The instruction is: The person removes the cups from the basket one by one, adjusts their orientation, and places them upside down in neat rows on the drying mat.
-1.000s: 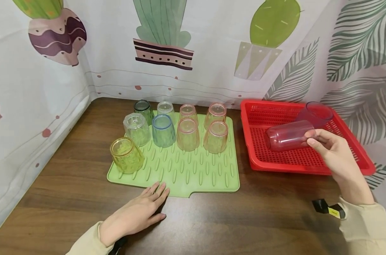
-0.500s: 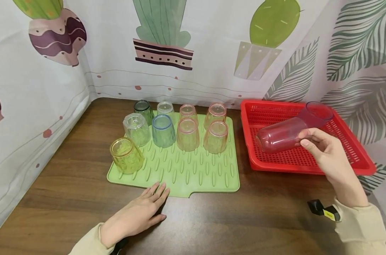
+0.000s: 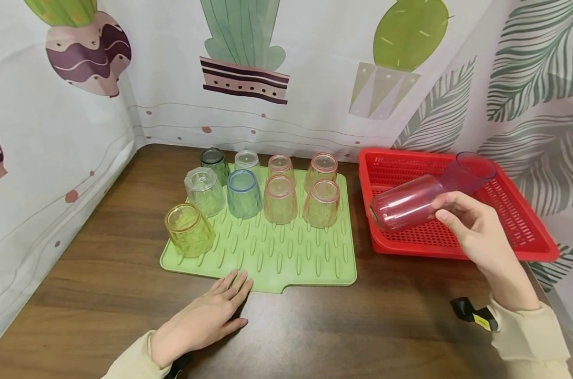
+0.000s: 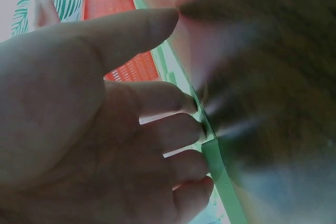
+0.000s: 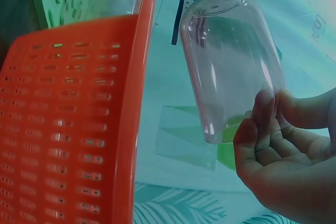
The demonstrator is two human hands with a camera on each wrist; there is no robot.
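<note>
My right hand point(image 3: 473, 226) pinches a tall clear pinkish glass point(image 3: 406, 204) near its rim, between thumb and fingers. The glass is tilted on its side above the red basket point(image 3: 528, 231), its base pointing left. In the right wrist view the same glass point(image 5: 231, 61) is held up beyond the basket wall point(image 5: 68, 124). My left hand point(image 3: 203, 321) lies with straight fingers, the fingertips on the front edge of the green drying mat point(image 3: 267, 263). Closest to it on the mat is a yellow glass point(image 3: 190, 231), upside down.
Several upturned glasses stand at the back of the mat, among them a blue one point(image 3: 243, 195), a dark one point(image 3: 215, 164) and a pink one point(image 3: 321, 204). A purplish glass point(image 3: 471, 171) leans in the basket. A patterned cloth point(image 3: 314, 42) hangs behind the wooden table point(image 3: 101, 242).
My right hand has moved left and slightly down with the glass, whose base now hangs over the basket's left side. The left hand stays on the mat's edge.
</note>
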